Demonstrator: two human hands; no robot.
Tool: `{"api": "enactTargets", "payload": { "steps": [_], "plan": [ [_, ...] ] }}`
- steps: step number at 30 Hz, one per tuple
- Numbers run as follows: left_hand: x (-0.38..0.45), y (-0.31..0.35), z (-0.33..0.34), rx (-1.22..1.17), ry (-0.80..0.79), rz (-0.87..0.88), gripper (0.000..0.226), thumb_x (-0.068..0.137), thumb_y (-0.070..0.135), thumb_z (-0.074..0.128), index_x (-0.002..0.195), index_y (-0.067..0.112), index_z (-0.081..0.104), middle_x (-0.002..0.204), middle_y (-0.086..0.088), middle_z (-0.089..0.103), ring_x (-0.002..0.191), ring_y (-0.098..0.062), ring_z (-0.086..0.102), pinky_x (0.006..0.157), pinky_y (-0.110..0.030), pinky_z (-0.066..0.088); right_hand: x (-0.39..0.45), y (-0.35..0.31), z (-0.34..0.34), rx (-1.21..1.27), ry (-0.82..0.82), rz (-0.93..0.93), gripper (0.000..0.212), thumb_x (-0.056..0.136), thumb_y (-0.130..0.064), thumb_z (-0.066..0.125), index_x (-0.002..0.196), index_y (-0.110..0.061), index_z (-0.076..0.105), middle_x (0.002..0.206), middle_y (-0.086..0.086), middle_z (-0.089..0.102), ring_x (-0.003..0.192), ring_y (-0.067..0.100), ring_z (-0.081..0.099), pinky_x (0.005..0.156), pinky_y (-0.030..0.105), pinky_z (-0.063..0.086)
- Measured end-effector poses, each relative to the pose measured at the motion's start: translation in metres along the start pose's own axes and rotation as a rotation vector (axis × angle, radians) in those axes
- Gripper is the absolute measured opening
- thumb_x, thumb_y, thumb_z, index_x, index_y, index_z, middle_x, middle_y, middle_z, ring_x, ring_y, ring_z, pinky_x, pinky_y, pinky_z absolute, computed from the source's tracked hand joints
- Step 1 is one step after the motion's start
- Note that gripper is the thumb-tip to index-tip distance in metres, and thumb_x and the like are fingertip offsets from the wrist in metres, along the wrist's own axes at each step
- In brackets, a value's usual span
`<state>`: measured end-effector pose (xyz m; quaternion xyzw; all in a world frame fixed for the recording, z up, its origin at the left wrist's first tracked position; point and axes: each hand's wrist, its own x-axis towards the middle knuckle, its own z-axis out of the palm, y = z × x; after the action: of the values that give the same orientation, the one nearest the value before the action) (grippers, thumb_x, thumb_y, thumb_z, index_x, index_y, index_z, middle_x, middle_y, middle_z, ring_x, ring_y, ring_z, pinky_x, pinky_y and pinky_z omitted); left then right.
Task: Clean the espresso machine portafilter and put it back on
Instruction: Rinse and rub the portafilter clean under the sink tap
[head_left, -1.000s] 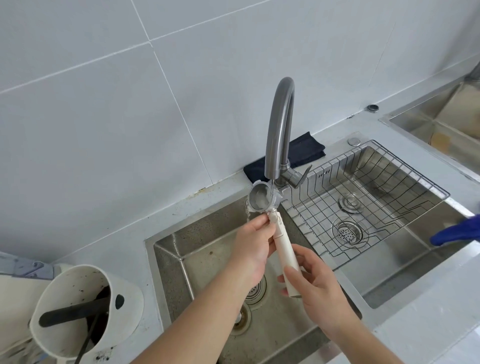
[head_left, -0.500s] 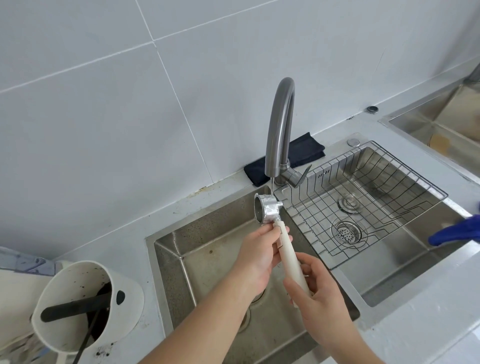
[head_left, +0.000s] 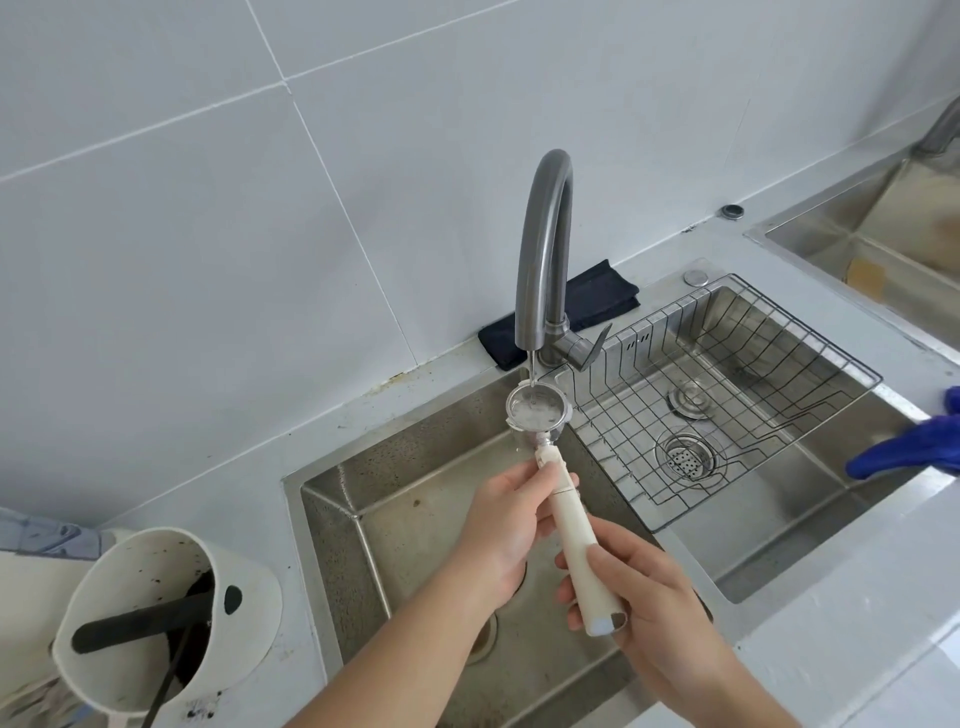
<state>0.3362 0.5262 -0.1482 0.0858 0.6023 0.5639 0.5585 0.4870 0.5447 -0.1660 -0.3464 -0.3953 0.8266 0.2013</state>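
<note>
Fingers (head_left: 540, 480) of both hands grip the portafilter (head_left: 558, 499) handle, basket end pointing away toward the faucet (head_left: 543, 249), mouth up.

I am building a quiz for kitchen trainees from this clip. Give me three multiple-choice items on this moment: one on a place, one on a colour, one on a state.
1. Where is the portafilter basket held?
A. under the faucet spout, over the left sink basin
B. inside the wire rack
C. in the white knock box

2. What colour is the portafilter's handle?
A. black
B. cream
C. blue

3. How is the portafilter held?
A. by the right hand alone
B. lying loose in the sink
C. by both hands, the left hand near the basket

Answers: 1 A, a thin stream runs from the spout into the basket; 2 B, the handle is cream; 3 C, the right hand grips the handle's end and the left fingers its upper part.
</note>
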Motion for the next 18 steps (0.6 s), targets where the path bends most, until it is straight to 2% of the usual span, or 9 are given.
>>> {"api": "enactTargets", "payload": {
  "steps": [3, 7, 11, 13, 15, 17, 18],
  "plan": [
    [0.003, -0.001, -0.003, 0.047, 0.01, 0.032, 0.016, 0.093, 0.018, 0.061, 0.093, 0.006, 0.071, 0.095, -0.013, 0.071, 0.087, -0.02, 0.065, 0.079, -0.031, 0.055, 0.002, 0.002, 0.0, -0.045, -0.001, 0.019, 0.03, 0.082, -0.021, 0.059, 0.106, -0.02, 0.077, 0.091, 0.013, 0.071, 0.075, 0.025, 0.067, 0.06, 0.037, 0.054],
    [0.007, 0.0, -0.007, 0.11, 0.05, 0.072, 0.013, 0.092, 0.015, 0.061, 0.091, 0.005, 0.07, 0.087, -0.01, 0.068, 0.076, -0.015, 0.064, 0.067, -0.025, 0.054, 0.008, 0.002, 0.002, -0.092, 0.003, 0.033, 0.031, 0.081, -0.023, 0.057, 0.103, -0.028, 0.078, 0.089, 0.008, 0.073, 0.077, 0.023, 0.066, 0.063, 0.033, 0.051],
    [0.008, 0.006, -0.007, 0.143, 0.106, 0.125, 0.008, 0.089, 0.011, 0.065, 0.095, 0.009, 0.07, 0.079, -0.003, 0.071, 0.068, -0.009, 0.064, 0.063, -0.021, 0.055, 0.015, 0.006, 0.008, -0.118, 0.035, 0.031, 0.031, 0.082, -0.023, 0.058, 0.104, -0.033, 0.077, 0.088, 0.005, 0.074, 0.083, 0.026, 0.061, 0.075, 0.043, 0.047],
    [0.009, 0.009, -0.007, 0.189, 0.133, 0.154, 0.011, 0.086, 0.013, 0.069, 0.097, 0.014, 0.07, 0.08, 0.002, 0.075, 0.069, -0.006, 0.068, 0.064, -0.021, 0.054, 0.017, 0.008, 0.011, -0.143, 0.042, 0.026, 0.033, 0.079, -0.029, 0.068, 0.111, -0.028, 0.074, 0.094, 0.013, 0.076, 0.083, 0.029, 0.063, 0.077, 0.054, 0.051],
    [0.01, 0.01, -0.008, 0.26, 0.165, 0.187, 0.012, 0.083, 0.016, 0.074, 0.094, 0.019, 0.07, 0.083, 0.001, 0.076, 0.074, -0.008, 0.071, 0.069, -0.024, 0.055, 0.019, 0.011, 0.013, -0.179, 0.047, 0.026, 0.049, 0.071, -0.035, 0.075, 0.118, -0.023, 0.069, 0.1, 0.023, 0.074, 0.082, 0.038, 0.065, 0.082, 0.067, 0.05],
    [0.01, 0.01, -0.006, 0.292, 0.188, 0.206, 0.015, 0.081, 0.018, 0.076, 0.093, 0.021, 0.069, 0.083, 0.001, 0.076, 0.075, -0.009, 0.072, 0.07, -0.025, 0.056, 0.02, 0.012, 0.012, -0.176, 0.037, 0.029, 0.055, 0.069, -0.034, 0.075, 0.121, -0.019, 0.066, 0.104, 0.029, 0.071, 0.086, 0.047, 0.066, 0.084, 0.068, 0.049],
    [0.01, 0.01, -0.005, 0.301, 0.198, 0.209, 0.017, 0.08, 0.019, 0.076, 0.096, 0.02, 0.069, 0.083, 0.001, 0.076, 0.075, -0.008, 0.071, 0.069, -0.023, 0.055, 0.021, 0.011, 0.011, -0.167, 0.03, 0.031, 0.054, 0.07, -0.032, 0.075, 0.122, -0.018, 0.066, 0.106, 0.032, 0.068, 0.088, 0.046, 0.065, 0.083, 0.065, 0.05]
  ]
}}
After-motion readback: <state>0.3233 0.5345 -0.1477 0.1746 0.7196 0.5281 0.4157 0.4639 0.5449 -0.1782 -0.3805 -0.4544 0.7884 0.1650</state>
